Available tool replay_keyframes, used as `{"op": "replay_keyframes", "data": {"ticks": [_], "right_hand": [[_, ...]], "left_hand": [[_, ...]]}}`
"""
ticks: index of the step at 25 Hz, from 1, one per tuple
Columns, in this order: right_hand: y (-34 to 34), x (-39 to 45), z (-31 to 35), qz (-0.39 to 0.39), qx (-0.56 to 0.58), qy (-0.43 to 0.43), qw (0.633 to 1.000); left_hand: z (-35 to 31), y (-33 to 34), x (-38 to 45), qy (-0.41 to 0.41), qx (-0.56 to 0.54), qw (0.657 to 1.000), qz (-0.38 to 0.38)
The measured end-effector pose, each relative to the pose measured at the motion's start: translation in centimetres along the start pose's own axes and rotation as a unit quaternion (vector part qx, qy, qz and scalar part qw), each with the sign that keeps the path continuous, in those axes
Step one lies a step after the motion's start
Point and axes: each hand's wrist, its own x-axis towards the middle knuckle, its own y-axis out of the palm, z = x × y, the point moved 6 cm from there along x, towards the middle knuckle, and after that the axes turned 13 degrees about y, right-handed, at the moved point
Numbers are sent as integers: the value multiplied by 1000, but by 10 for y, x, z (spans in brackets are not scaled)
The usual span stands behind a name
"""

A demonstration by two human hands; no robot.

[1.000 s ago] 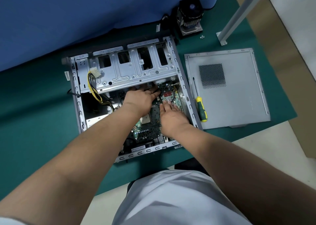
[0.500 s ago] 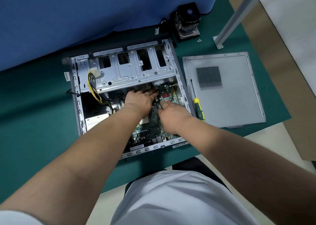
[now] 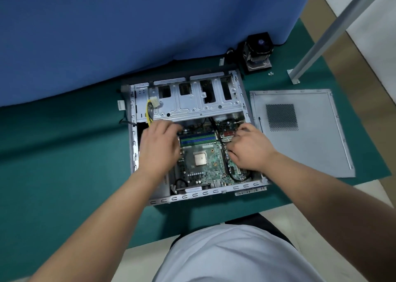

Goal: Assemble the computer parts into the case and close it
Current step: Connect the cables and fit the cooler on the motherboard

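**Motherboard in, cooler and panel still out**

Spread across a green table mat (image 3: 64, 153): an open computer case (image 3: 194, 197) lying on its side, drive cage (image 3: 197, 104) at the far end. Just right of it, flat on the mat, the detached side panel (image 3: 310, 149) with its mesh vent. Beyond the case's far right corner, well apart from the board, a CPU cooler (image 3: 258, 53), not yet fitted, with a few loose screws (image 3: 271, 73) near it.

Inside the case, seated low: the motherboard (image 3: 205, 170), bare CPU (image 3: 200, 159) at its middle, memory sticks (image 3: 197, 139) just beyond, a black cable (image 3: 225, 159) trailing down the right side.

Left hand (image 3: 159, 147) over the board's left edge, fingers curled toward the yellow power leads (image 3: 149, 112) (blurred; cannot tell whether anything is gripped). Right hand (image 3: 249, 149) at the board's right edge, fingers bent down among the connectors; no sure grip visible either.

Probably dressing cables or plugging leads. To do well: keep wires clear of the CPU socket area, match each plug's key before pressing, push straight down without flexing the board, route slack along the case wall so the cooler and panel can go on cleanly.
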Motion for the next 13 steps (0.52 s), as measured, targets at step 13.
{"op": "replay_keyframes", "data": {"ticks": [13], "right_hand": [[5,5,-4,-31,13,26,999]], "left_hand": [[110,-3,-35,-553,-450,666,-219]]}}
